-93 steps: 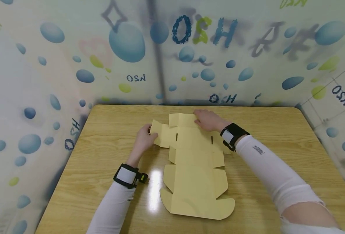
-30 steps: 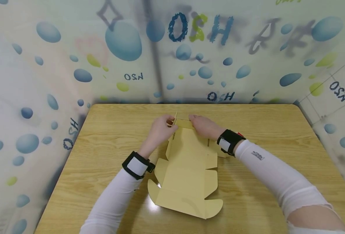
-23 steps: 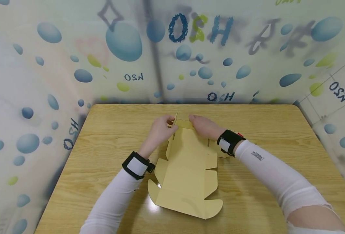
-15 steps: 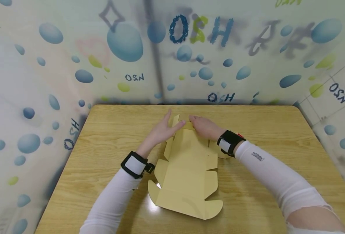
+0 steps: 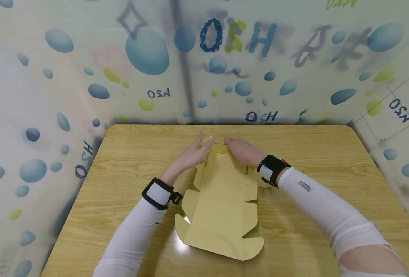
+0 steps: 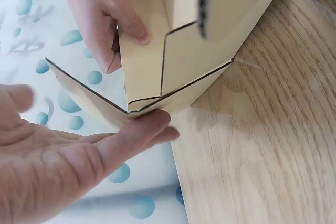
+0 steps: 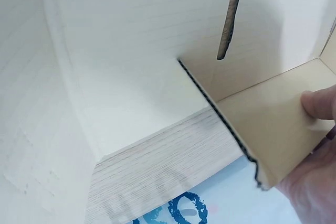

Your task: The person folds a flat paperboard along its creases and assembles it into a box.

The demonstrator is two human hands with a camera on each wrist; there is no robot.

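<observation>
A flat die-cut cardboard box blank (image 5: pixel 221 196) lies lengthwise on the table, its far end panel (image 5: pixel 219 149) folded up. My right hand (image 5: pixel 244 150) pinches that panel near its right side; in the right wrist view the thumb (image 7: pixel 319 103) presses its inner face. At the left far corner, my left hand (image 5: pixel 190 156) has its fingers straight and thumb spread. Seen from the left wrist, its fingertips (image 6: pixel 152 121) touch the outside of the raised left side flap (image 6: pixel 202 85), whose end tab (image 6: pixel 84 90) angles outward. Part of the right side flap is hidden under my right hand.
The wooden table (image 5: pixel 311 215) reaches back to a patterned wall covering (image 5: pixel 149 104) with blue drops and lettering. Nearer me, rounded tabs (image 5: pixel 252 246) spread from the blank's front end. Black straps (image 5: pixel 157 194) with small devices sit on both wrists.
The far panel and left flap have folded up from flat, and the blank has shifted slightly left. My left hand has let go of the flap and straightened its fingers. The right keeps its pinch.
</observation>
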